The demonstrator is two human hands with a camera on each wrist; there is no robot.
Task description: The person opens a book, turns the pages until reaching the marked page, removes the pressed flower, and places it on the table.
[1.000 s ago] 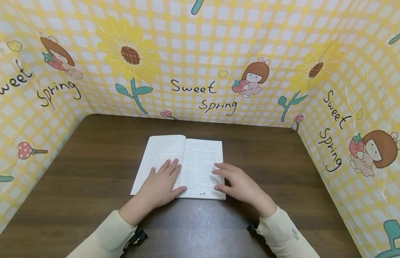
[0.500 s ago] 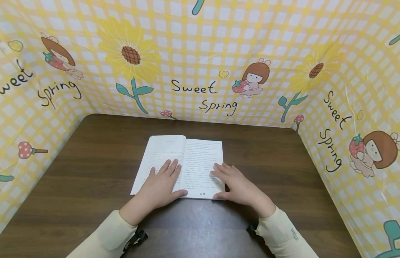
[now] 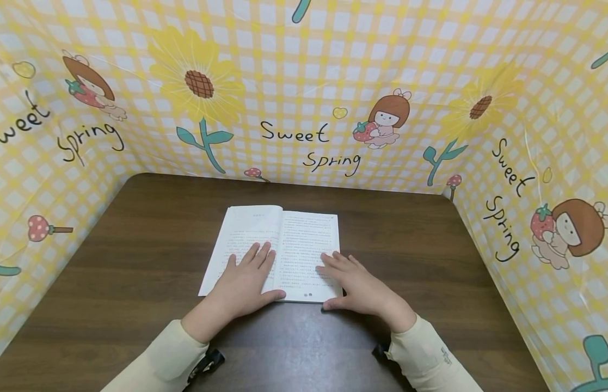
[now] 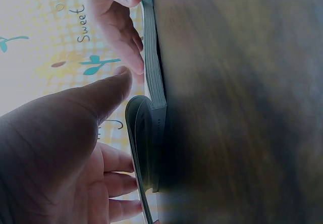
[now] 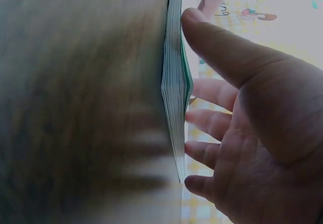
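An open book with printed pages lies on the brown wooden table. My left hand rests on its left page, fingers straight and spread, thumb pointing across the fold at the bottom. Over the right page's outer edge is my right hand, its fingertips on or just above the print and its thumb by the lower right corner. In the left wrist view the left-side pages bow up beside the thicker right-hand stack. From the right wrist, the page edges appear between thumb and fingers, with no pinch visible.
Yellow checked cloth with flower and cartoon prints walls the table at the back and both sides. Dark straps with devices sit at both wrists, below light sleeves.
My right hand has shifted slightly inward and down at the book's right edge; its thumb has moved from the page to the lower corner. My left hand and the book stay put.
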